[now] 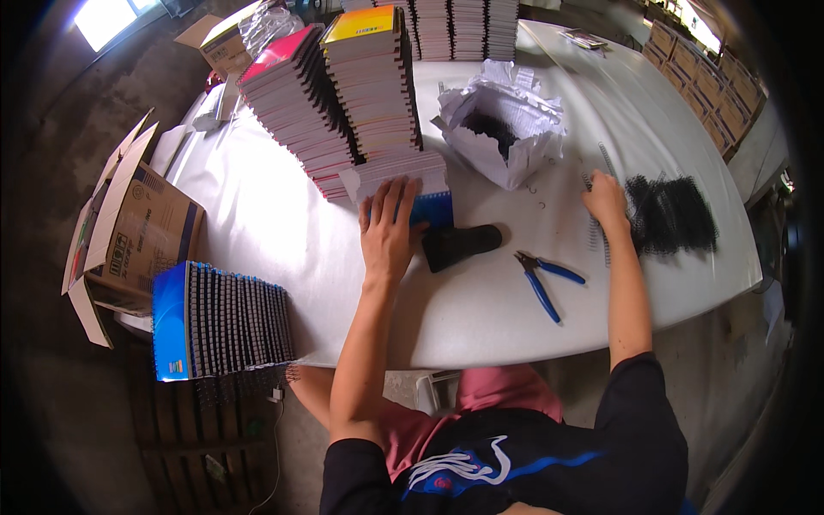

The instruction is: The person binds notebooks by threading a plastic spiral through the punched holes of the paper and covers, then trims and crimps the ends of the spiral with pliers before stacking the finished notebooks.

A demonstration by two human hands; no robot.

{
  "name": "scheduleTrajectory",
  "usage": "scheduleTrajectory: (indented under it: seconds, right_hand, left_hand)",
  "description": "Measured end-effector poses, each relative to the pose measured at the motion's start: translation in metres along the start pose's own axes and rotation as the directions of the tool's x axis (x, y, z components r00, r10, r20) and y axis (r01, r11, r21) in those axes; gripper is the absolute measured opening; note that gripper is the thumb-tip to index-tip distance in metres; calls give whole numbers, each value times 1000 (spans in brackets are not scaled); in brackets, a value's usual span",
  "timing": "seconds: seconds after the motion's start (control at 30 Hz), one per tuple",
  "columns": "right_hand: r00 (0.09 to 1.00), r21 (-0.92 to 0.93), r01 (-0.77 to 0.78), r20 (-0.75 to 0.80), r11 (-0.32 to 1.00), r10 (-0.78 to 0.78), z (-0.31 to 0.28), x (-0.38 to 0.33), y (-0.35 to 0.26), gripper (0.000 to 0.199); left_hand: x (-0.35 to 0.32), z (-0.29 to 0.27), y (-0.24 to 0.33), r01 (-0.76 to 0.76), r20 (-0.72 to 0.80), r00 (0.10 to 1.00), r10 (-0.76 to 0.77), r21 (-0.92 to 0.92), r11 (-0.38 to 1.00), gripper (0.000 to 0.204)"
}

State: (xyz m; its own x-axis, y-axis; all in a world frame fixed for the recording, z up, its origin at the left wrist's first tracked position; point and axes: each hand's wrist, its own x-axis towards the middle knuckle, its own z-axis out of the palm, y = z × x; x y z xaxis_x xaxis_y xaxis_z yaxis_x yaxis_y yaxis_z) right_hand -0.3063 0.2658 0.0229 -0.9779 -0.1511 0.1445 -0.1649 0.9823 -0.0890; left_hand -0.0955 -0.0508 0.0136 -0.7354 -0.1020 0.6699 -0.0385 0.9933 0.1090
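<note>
My left hand (388, 215) lies with fingers stretched over a small stack of white pages (403, 170); a blue cover (434, 209) shows beside its thumb. A flat black object (459, 246) with a rounded end sits just in front; its kind is unclear. My right hand (606, 202) is closed among loose black spiral coils, its fingertips pinched on a spiral coil (592, 230). To its right lies a dense heap of black coils (674, 215). Cutting pliers (542, 279) with blue handles rest between my forearms, jaws apart.
Tall notebook stacks with red (287, 112) and yellow (371, 94) covers stand beyond my left hand. A torn paper-lined container (506, 129) holds black bits. Blue spiral notebooks (223, 318) stand at the table's left edge by an open carton (142, 232). Cartons (704, 90) are stacked far right.
</note>
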Motion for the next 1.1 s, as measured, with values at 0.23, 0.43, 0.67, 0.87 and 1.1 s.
scheduleTrajectory:
  seconds: [0.23,0.43,0.67,0.87,1.1]
  right_hand:
    - [998,550,56,-1,833,-66,-76,-39,-13,59]
    - [810,587,465,19,663,-586,-82,-85,-51,57]
    - [587,277,797,-148,536,-796,-1,-123,-144,39]
    - [672,132,725,82,676,-736,-27,-107,-109,39]
    - [841,370,529,-108,764,-530,-79,-111,-67,37]
  left_hand:
    - [-18,7,-4,-65,-55,996,77,188,980,63]
    - [-30,1,-4,-80,-2,997,83,217,973,58]
    - [-21,-9,2,-49,67,997,49,4,999,67]
    - [-27,-5,-3,-66,70,996,62,56,996,69]
    - [-42,-4,6,-82,30,996,83,-17,996,49]
